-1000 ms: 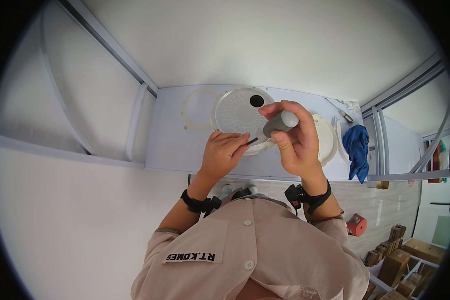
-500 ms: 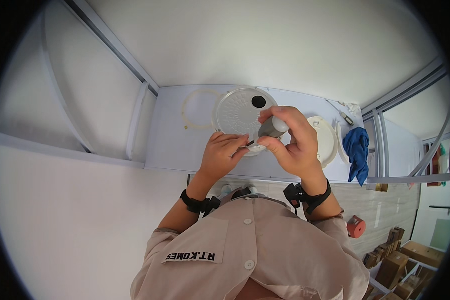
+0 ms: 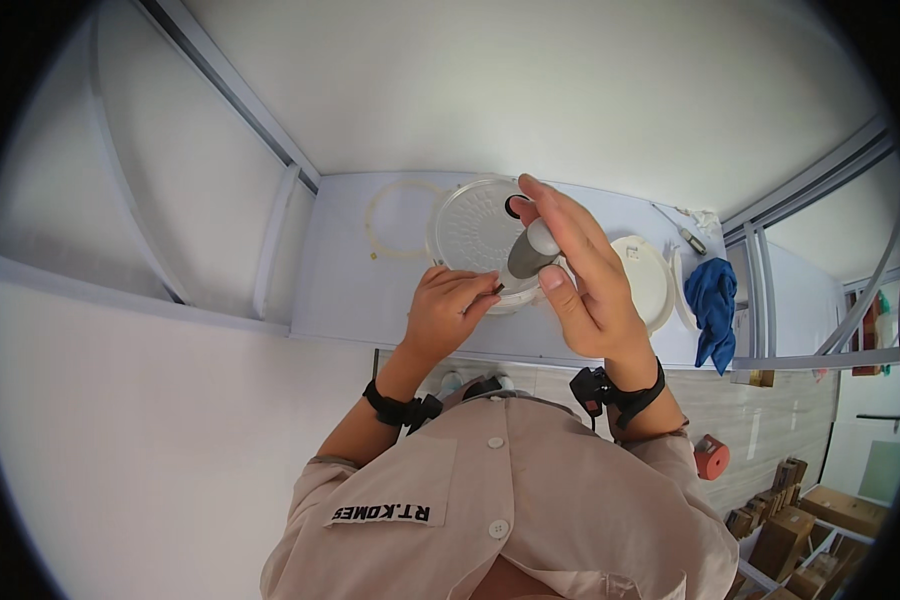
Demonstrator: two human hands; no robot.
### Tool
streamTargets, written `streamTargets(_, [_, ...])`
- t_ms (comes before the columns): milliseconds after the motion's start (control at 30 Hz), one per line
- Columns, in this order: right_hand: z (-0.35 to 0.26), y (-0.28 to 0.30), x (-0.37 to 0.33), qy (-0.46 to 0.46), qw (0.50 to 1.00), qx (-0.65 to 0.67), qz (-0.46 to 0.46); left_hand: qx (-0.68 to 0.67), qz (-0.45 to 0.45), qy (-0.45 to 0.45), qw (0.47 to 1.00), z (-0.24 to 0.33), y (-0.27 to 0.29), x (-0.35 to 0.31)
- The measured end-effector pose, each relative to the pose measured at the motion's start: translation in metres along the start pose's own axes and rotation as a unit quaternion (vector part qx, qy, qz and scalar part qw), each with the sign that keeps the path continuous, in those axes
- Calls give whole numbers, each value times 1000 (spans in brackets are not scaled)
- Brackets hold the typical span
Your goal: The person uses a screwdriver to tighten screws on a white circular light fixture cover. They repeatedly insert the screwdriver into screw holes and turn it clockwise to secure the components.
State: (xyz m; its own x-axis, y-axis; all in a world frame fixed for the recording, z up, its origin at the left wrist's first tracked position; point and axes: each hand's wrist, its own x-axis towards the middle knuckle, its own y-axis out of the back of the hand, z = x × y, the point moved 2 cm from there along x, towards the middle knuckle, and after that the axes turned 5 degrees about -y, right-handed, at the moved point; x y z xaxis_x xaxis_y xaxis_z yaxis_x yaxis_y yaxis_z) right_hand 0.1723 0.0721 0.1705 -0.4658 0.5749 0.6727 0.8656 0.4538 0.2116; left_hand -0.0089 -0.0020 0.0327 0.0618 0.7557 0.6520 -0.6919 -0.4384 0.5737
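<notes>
A grey screwdriver (image 3: 532, 252) with a pale rounded handle end slants over the near right part of a round white disc-shaped housing (image 3: 470, 228). My right hand (image 3: 590, 290) has it between thumb and fingers; the thumb touches the handle and the fingers are fairly straight along its far side. Beside the tool's lower end, my left hand (image 3: 450, 305) pinches a small dark piece (image 3: 499, 288), too small to name. The housing lies flat on the table, with a black round spot (image 3: 515, 206) near its far edge, partly covered by my right fingers.
A thin yellowish ring (image 3: 370, 220) lies left of the housing. To the right are a white round cover (image 3: 645, 285), a blue cloth (image 3: 713, 310) and another screwdriver (image 3: 688, 237). Metal frame posts (image 3: 760, 290) stand at the table's right end. Cardboard boxes (image 3: 785, 535) sit lower right.
The fingers of my right hand have straightened and spread away from the handle, which has tipped slightly left. My left hand has stayed nearly in place.
</notes>
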Motion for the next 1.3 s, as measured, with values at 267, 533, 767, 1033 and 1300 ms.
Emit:
streamTargets(267, [14, 3, -14, 64, 993, -102, 13, -18, 17, 13, 1000, 1, -1, 0])
streamTargets(533, [-2, -4, -9, 0, 997, -53, -56, -33, -4, 20, 999, -7, -2, -5])
streamTargets(767, [1, -11, -9, 44, 991, -129, 4, -49, -12, 31, 998, -3, 2, -4])
streamTargets(1033, [1, -10, -20, 51, 989, -136, 16, -48, -36, 30, 998, -7, 3, -3])
streamTargets(1300, [-23, -24, -9, 6, 991, -119, 53, -63, -25, 16, 998, -13, 3, -4])
